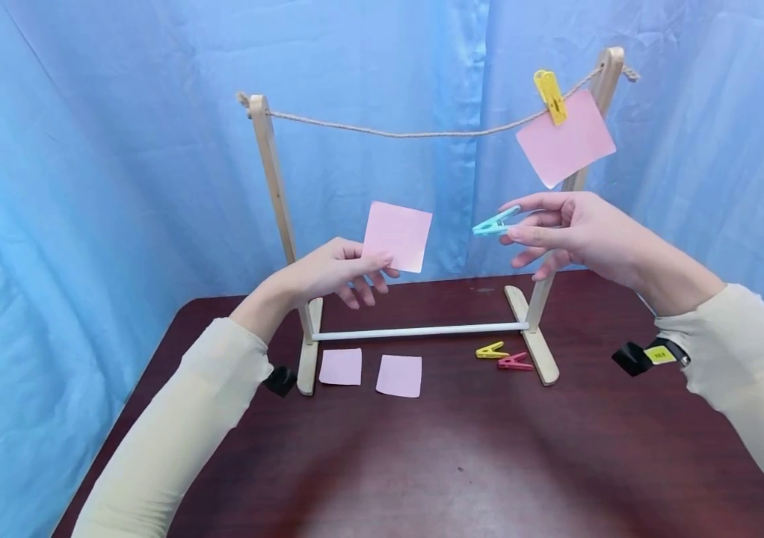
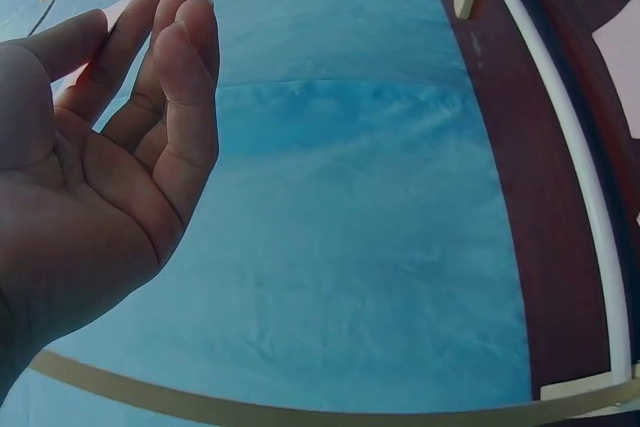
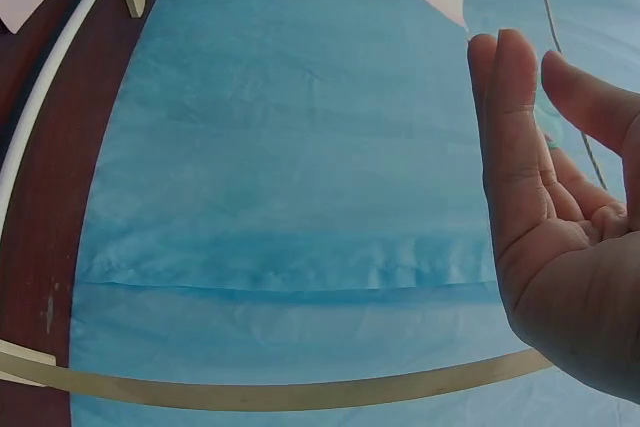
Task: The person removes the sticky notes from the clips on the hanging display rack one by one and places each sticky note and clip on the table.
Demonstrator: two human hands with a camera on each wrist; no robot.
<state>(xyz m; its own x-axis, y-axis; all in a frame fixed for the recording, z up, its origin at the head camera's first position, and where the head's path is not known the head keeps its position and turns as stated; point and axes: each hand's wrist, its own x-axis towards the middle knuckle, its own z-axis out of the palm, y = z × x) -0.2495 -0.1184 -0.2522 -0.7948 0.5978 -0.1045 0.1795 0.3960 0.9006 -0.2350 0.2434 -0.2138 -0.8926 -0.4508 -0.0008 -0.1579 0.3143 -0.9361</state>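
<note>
My left hand (image 1: pixel 344 270) pinches a square pink paper (image 1: pixel 398 233) by its lower left corner, thumb in front, below the rope (image 1: pixel 389 134). To the right, my right hand (image 1: pixel 577 228) holds a light blue clothespin (image 1: pixel 496 223) between thumb and fingers, its tip pointing left toward the paper. Above the right hand, another pink paper (image 1: pixel 567 142) hangs tilted from the rope under a yellow clothespin (image 1: pixel 550 97). In the left wrist view the left hand (image 2: pixel 110 127) hides most of its paper; the right hand (image 3: pixel 560 197) nearly covers the blue clothespin in the right wrist view.
The rope spans two wooden posts (image 1: pixel 274 179) joined low down by a white rod (image 1: pixel 422 331). Below the rod on the dark table (image 1: pixel 463 463) lie two pink papers (image 1: pixel 340 367), a yellow clothespin (image 1: pixel 492 350) and a red clothespin (image 1: pixel 515 362). Blue curtains (image 1: pixel 368 60) hang behind.
</note>
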